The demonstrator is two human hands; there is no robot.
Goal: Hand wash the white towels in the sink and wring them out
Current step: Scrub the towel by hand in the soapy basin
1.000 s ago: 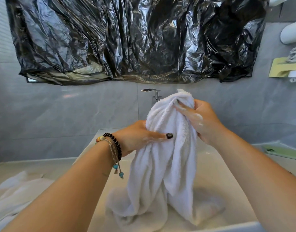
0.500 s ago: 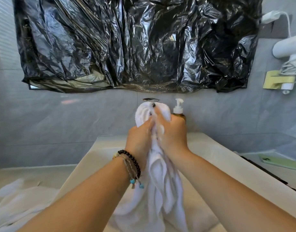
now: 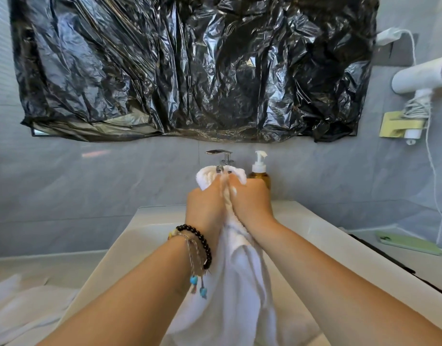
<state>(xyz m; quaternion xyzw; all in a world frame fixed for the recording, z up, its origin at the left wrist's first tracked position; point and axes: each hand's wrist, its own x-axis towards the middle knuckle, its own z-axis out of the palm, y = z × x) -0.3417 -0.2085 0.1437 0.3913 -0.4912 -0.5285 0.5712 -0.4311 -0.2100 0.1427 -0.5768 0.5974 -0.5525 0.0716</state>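
A wet white towel (image 3: 237,278) hangs from both hands down into the white sink (image 3: 150,228). My left hand (image 3: 205,208), with bead bracelets at the wrist, grips the towel's upper part. My right hand (image 3: 249,206) grips the same bunch right beside it, knuckles pressed together. A rounded wad of towel sticks out above the fists, in front of the chrome tap (image 3: 221,157). The towel's lower end is hidden behind my arms.
An amber soap pump bottle (image 3: 259,174) stands right of the tap. More white towels (image 3: 22,303) lie on the counter at lower left. A green phone (image 3: 409,243) lies on the counter at right. Black plastic sheeting (image 3: 190,68) covers the wall above; a white hair dryer (image 3: 419,76) hangs at right.
My hands came together from apart and now squeeze the towel side by side. The view tilted and the hands sit lower, nearer the tap; the pump bottle has come into sight.
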